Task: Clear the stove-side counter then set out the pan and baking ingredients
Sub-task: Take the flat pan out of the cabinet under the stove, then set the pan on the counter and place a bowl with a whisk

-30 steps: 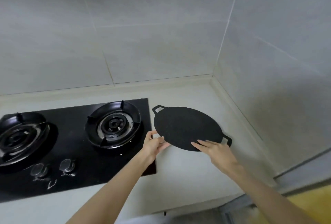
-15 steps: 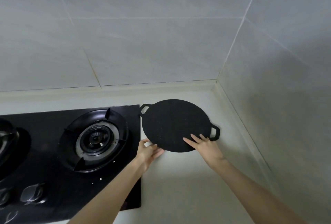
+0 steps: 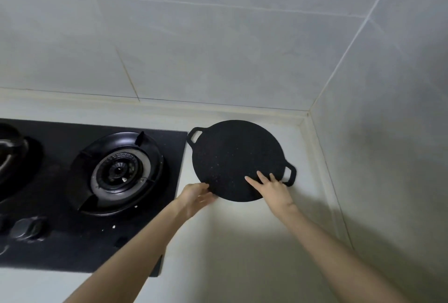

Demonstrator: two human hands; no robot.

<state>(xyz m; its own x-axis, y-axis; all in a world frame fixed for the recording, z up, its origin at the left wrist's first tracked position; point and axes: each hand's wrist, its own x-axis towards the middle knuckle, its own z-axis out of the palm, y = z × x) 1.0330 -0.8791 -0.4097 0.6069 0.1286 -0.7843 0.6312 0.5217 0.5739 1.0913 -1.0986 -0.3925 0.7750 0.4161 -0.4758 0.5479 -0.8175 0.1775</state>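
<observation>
Touching pan point(image 3: 232, 157) (black): left hand point(image 3: 194, 197), right hand point(image 3: 271, 188)

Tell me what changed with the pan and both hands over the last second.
The pan slid toward the back wall, beside the stove. The right hand went with it, fingers flat on its right side. The left hand followed at the near-left rim; it is blurred now, so its grip is unclear. The stove stayed as it was.
</observation>
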